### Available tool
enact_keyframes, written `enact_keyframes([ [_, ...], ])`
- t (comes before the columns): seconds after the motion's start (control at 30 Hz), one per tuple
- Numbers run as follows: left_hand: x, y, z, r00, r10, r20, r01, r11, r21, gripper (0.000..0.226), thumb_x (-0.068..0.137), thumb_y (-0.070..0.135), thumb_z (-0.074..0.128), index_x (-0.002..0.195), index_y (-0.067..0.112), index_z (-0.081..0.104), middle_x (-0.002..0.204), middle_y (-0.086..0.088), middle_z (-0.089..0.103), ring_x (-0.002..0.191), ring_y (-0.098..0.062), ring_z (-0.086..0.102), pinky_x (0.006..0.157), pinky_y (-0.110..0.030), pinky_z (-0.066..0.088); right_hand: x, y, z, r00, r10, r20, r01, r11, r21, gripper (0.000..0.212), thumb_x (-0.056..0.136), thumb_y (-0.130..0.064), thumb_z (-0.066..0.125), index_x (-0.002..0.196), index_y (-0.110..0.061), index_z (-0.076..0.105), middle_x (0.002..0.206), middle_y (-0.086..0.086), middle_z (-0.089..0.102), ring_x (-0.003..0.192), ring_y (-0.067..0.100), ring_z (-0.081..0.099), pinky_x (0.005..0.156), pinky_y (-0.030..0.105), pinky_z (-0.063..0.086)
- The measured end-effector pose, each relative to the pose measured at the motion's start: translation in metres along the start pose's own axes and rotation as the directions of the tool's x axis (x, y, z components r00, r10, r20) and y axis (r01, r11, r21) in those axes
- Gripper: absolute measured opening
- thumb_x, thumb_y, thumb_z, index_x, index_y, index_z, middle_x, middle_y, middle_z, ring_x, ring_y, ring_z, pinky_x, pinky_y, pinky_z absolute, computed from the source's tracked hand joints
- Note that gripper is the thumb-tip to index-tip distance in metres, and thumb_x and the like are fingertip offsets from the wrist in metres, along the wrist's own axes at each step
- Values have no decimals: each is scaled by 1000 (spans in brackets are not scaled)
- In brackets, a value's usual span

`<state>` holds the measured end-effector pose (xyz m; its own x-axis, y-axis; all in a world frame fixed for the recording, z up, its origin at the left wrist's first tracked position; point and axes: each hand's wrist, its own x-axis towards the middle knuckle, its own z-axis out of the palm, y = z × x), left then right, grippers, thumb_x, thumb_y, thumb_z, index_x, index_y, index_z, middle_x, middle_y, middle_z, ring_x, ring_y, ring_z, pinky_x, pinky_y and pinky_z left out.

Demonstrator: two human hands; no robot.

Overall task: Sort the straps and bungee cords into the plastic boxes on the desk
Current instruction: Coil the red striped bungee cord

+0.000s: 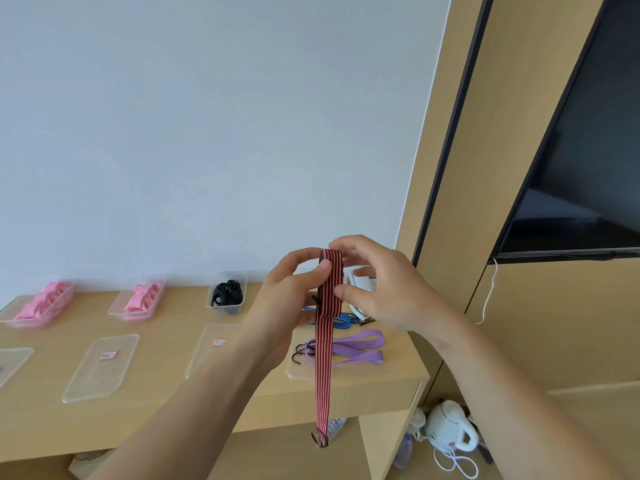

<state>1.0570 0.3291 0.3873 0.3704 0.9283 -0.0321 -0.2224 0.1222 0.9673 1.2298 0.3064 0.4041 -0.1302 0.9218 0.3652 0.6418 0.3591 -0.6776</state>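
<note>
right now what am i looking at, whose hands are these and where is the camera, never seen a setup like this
No machine here: one camera worn on a person's head looks down at their bare hands. The left hand and right hand both pinch a red-and-black striped strap, folded at the top, its tail hanging in front of the wooden desk. At the desk's back stand clear plastic boxes: two hold pink straps, one holds black straps. Nearer lie flat clear lids. A purple strap and a blue cord lie near the right end.
</note>
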Motion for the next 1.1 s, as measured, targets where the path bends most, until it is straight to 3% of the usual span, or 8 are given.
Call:
enact_keyframes([
  [0.13,0,-3,1,999,-15,-46,16,1000,14,35,98,30,68,129,16,60,112,-15,77,81,-25,72,73,-38,60,2,-2,1,999,22,-24,-20,998,64,54,79,-2,79,124,-23,59,114,-13,69,110,3,63,101,34,49],
  [0.3,-4,-3,-1,997,-57,-43,59,996,61,41,96,46,67,118,11,67,93,-5,74,83,-26,76,77,-38,60,4,-1,4,996,32,-79,-22,993,119,55,75,-1,81,121,-24,61,110,-9,69,99,15,69,95,41,55],
  [0.43,-6,-4,-2,995,-93,-35,97,987,127,49,95,55,64,112,11,73,100,-7,77,86,-30,78,80,-40,60,5,-1,5,990,30,-139,-8,988,156,57,76,4,80,124,-22,62,109,-2,69,94,15,70,90,33,58],
  [0.6,-8,-8,-6,998,-70,-1,70,990,120,31,93,32,74,117,12,73,110,-16,75,89,-28,77,83,-40,61,5,0,5,982,13,-188,22,983,183,56,78,3,80,125,-22,62,110,-2,69,95,14,70,86,21,55],
  [0.73,-6,-12,-6,999,-51,6,51,996,74,28,93,7,73,121,10,71,114,-21,74,85,-27,76,78,-38,64,4,1,6,971,-6,-237,52,981,187,58,76,4,80,124,-23,64,113,-3,69,99,12,69,90,26,56],
  [0.87,-5,-13,-4,1000,-14,-4,14,996,83,25,96,4,69,119,11,71,110,-20,76,83,-26,75,81,-46,63,4,0,7,964,-11,-266,65,979,195,58,76,4,80,126,-21,64,114,-3,69,99,13,69,92,28,56],
  [1.1,-7,-11,-1,1000,21,4,-21,994,109,21,98,6,67,117,12,74,110,-19,76,83,-24,75,80,-44,64,4,-1,2,966,28,-258,49,956,288,56,76,5,80,122,-23,64,110,-6,70,94,15,71,90,34,58],
])
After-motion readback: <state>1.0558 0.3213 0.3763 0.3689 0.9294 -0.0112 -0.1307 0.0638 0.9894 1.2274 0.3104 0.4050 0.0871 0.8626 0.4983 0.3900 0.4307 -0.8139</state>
